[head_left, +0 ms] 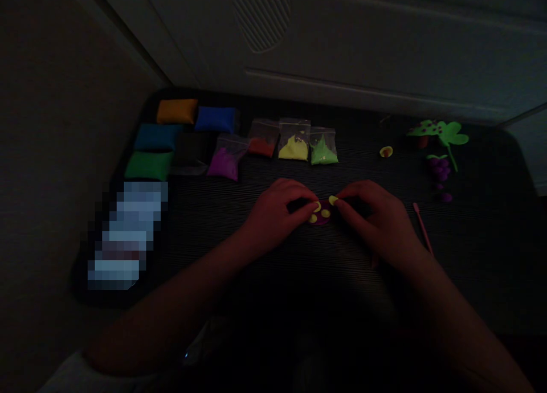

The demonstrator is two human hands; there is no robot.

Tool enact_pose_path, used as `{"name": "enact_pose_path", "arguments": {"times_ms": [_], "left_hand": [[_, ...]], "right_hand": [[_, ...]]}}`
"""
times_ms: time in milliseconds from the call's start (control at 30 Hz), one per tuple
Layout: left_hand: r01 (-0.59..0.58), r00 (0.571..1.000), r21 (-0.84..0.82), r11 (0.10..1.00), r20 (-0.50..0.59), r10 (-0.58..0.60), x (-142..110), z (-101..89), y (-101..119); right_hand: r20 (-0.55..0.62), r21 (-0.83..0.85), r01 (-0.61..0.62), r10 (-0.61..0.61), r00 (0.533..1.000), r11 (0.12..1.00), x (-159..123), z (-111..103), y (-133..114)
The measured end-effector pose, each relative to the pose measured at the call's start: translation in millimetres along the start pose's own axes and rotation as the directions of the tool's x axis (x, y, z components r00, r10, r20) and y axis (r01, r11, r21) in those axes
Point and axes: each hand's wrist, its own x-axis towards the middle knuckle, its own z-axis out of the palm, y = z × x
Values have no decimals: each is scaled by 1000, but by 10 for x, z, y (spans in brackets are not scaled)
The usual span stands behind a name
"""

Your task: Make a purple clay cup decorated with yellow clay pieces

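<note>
A flat purple clay disc (323,221) with yellow clay dots (325,213) lies on the dark table between my hands. My left hand (280,211) is closed at the disc's left edge, thumb and forefinger pinching a small yellow clay piece (317,207). Over the disc's upper right edge, a flattened yellow clay piece (333,200) sits between the thumb and forefinger of my right hand (376,216). Whether either pinched piece touches the disc is hard to tell in the dim light.
Packs of coloured clay, among them a yellow bag (294,148) and a purple bag (224,162), lie at the back and left. A blurred bright screen (128,233) is at left. Clay grapes (439,168), a green clay flower (453,134) and a pink tool (423,228) lie right.
</note>
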Motion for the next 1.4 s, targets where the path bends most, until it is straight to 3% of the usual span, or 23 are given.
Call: {"name": "enact_pose_path", "arguments": {"times_ms": [733, 1400], "left_hand": [[1, 1000, -9, 1000, 0, -1, -4, -5, 4], [16, 1000, -4, 1000, 15, -16, -6, -11, 2]], "right_hand": [[113, 35, -1, -3, 994, 999, 28, 68, 6], [74, 15, -53, 52, 996, 998, 39, 108, 15]]}}
